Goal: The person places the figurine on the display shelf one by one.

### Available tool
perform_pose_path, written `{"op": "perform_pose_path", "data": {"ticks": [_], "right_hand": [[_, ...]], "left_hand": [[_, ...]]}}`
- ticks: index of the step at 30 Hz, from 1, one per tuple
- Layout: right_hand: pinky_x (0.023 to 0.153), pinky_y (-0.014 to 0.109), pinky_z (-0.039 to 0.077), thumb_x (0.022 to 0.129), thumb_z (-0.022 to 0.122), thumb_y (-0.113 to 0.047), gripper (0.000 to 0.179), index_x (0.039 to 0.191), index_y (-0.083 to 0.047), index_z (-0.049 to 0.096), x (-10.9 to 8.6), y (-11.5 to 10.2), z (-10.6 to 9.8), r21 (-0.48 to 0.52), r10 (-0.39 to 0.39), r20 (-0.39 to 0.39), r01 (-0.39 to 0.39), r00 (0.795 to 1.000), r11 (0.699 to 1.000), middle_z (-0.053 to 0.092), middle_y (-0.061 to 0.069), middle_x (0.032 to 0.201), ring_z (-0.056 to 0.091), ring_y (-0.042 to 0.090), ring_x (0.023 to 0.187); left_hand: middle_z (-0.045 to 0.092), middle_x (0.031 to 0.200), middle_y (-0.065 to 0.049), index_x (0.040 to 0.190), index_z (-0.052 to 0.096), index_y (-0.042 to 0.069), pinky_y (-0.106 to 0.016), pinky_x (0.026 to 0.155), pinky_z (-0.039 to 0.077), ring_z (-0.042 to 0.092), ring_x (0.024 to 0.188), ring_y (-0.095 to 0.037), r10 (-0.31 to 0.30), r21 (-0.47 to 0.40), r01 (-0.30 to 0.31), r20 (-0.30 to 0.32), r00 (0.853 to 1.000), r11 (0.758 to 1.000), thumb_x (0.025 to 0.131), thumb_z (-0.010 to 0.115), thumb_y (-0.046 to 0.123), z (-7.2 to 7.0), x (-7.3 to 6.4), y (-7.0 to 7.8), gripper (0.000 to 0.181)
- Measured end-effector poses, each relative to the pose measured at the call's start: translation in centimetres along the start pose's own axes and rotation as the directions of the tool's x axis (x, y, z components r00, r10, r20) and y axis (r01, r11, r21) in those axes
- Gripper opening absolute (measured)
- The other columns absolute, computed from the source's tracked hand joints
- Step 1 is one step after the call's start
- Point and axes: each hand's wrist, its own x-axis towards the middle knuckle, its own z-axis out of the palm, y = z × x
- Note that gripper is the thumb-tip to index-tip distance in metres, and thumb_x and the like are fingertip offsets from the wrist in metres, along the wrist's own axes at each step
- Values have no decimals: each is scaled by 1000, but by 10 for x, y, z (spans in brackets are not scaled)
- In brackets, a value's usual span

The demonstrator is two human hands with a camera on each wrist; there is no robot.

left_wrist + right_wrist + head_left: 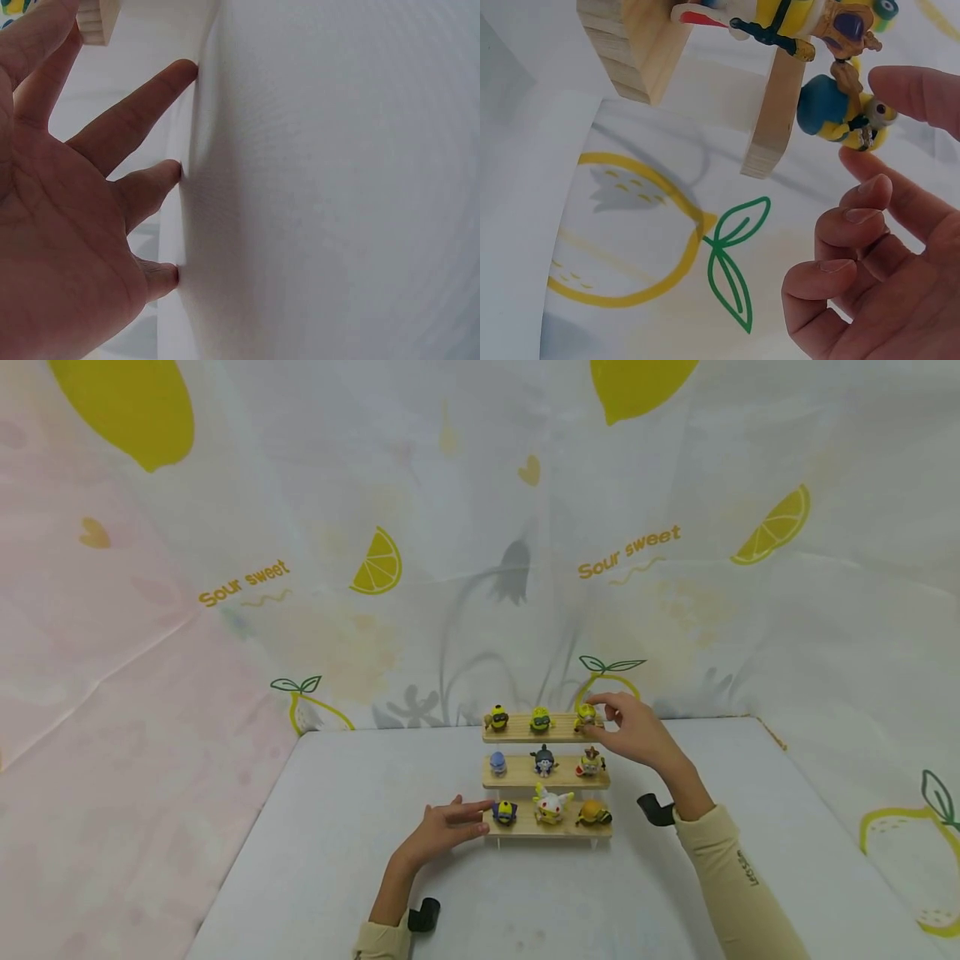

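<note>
A three-tier wooden display stand (546, 782) carries rows of small toy figurines. At the right end of its top tier, my right hand (633, 731) has thumb and index finger on either side of a yellow figurine (587, 716), pinching it at the head. The right wrist view shows this figurine (836, 112) with goggles and a blue lower part, standing on the shelf; the other fingers curl loosely. My left hand (442, 833) touches the left end of the bottom tier, beside a purple-and-yellow figurine (505, 812). Its spread fingers (124, 124) rest their tips on the white tabletop.
A white-headed figurine (550, 807) and an orange-topped one (594, 812) share the bottom tier. On the middle tier stand a blue figurine (498, 764), a dark-haired one (543, 762) and a hatted one (591, 763). A lemon-print cloth (480, 635) hangs behind the white table (360, 793).
</note>
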Motion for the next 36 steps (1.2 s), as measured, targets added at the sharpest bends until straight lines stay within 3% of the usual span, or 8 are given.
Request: {"op": "perform_pose_path", "data": {"ticks": [5, 12, 18, 20, 24, 36], "right_hand": [[61, 36, 33, 89, 75, -19, 40, 125, -5, 64, -2, 1, 0, -5, 18, 3, -18, 1000, 1000, 46, 4, 82, 40, 21, 71], [60, 36, 32, 89, 75, -20, 44, 128, -6, 62, -3, 2, -3, 6, 30, 10, -30, 999, 1000, 46, 4, 83, 40, 21, 71], [60, 35, 31, 90, 75, -25, 47, 130, -5, 61, -9, 2, -6, 18, 19, 7, -19, 1000, 1000, 44, 4, 83, 39, 20, 71], [60, 35, 31, 90, 75, -27, 49, 130, -5, 60, -12, 2, -8, 20, 20, 2, -20, 1000, 1000, 44, 5, 83, 39, 20, 71], [61, 36, 32, 89, 76, -30, 52, 132, -5, 59, -19, 4, -13, 16, 33, -5, -33, 999, 999, 44, 5, 85, 39, 20, 72], [63, 34, 32, 90, 75, -30, 46, 128, -6, 61, -47, 15, -21, -15, 65, -44, -66, 997, 998, 42, 3, 85, 38, 18, 71]], "left_hand": [[70, 117, -3, 132, 66, 27, -75, 101, -16, 23, 143, -43, -5, 0, 5, 6, 1000, 1000, 91, 71, 39, 0, 1, -2, 43], [69, 120, -6, 132, 66, 23, -75, 100, -18, 23, 143, -45, -3, -26, 3, 1, 1000, 1000, 92, 72, 29, 2, -1, 1, 41], [68, 119, -15, 132, 65, 11, -76, 99, -18, 22, 141, -50, 4, -37, -4, -1, 1000, 999, 93, 70, 18, 0, -8, 24, 40], [69, 118, -14, 132, 66, 12, -75, 100, -17, 23, 141, -49, 6, -35, -6, -1, 1000, 999, 93, 71, 19, 0, -7, 20, 40], [70, 118, -9, 132, 66, 20, -76, 99, -17, 24, 142, -47, 0, -11, 0, -3, 1000, 1000, 92, 71, 26, 3, 0, 0, 41], [70, 118, -4, 133, 66, 27, -76, 100, -16, 23, 143, -44, -6, -1, 6, 7, 1000, 1000, 92, 71, 37, 0, -1, 0, 43]]}}
